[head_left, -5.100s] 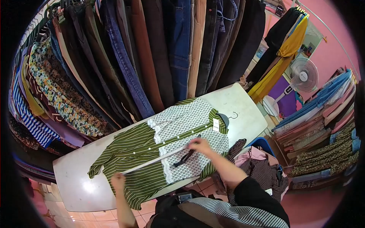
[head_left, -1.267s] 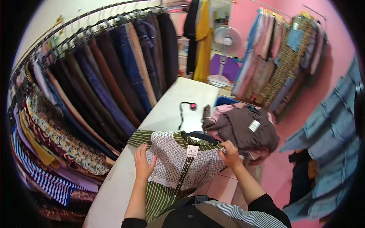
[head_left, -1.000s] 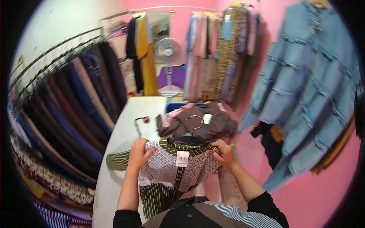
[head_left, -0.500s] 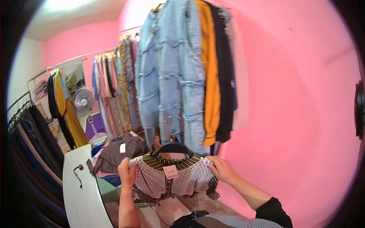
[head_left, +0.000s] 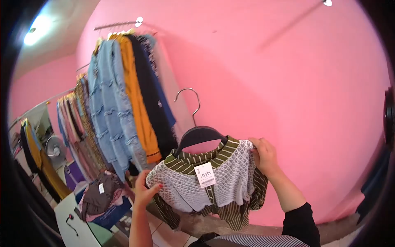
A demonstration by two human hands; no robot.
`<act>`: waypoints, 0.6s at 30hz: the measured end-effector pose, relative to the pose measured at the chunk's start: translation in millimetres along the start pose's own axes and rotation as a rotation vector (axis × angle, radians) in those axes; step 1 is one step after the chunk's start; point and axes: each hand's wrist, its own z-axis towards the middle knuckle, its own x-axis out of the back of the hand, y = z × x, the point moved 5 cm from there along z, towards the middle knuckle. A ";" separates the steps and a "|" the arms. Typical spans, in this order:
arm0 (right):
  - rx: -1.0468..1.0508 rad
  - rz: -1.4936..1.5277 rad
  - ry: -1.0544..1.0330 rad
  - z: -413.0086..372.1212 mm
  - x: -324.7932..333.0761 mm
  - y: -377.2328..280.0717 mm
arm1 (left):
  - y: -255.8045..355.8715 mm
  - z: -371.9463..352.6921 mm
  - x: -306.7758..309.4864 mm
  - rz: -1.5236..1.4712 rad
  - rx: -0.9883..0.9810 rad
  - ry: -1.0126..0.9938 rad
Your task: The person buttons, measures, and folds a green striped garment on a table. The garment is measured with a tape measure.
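Observation:
A striped olive shirt with a white open-knit layer [head_left: 181,187] hangs on a black hanger [head_left: 201,135] in front of me. A white paper tag [head_left: 205,175] dangles at its collar. My left hand [head_left: 144,190] pinches the shirt at one shoulder, its thumb lying over the knit. At the opposite shoulder my right hand [head_left: 264,154] grips the fabric, fingers closed. The metal hook of the hanger stands up free, touching nothing.
Denim garments [head_left: 108,99], an orange garment [head_left: 138,103] and a black one hang from a wall rod [head_left: 117,25] at left. Folded dark clothes [head_left: 101,195] are heaped in a blue basket [head_left: 113,218] beside a white table [head_left: 84,234]. A fan [head_left: 55,149] stands farther back.
My view has turned right, so the hanging clothes sit farther left. Both hands have raised the shirt on its hanger, and it now tilts, the right-hand side higher.

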 end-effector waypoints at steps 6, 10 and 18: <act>-0.130 -0.132 0.117 -2.8 149.8 45.5 | -44.5 -54.3 -122.1 -0.072 0.267 -0.420; -0.112 -0.254 0.147 1.1 247.7 73.9 | -31.5 -108.7 -207.6 -0.049 0.371 -0.291; -0.121 -0.489 0.216 -8.7 269.1 63.7 | -88.0 -111.1 -211.0 0.099 0.089 -0.193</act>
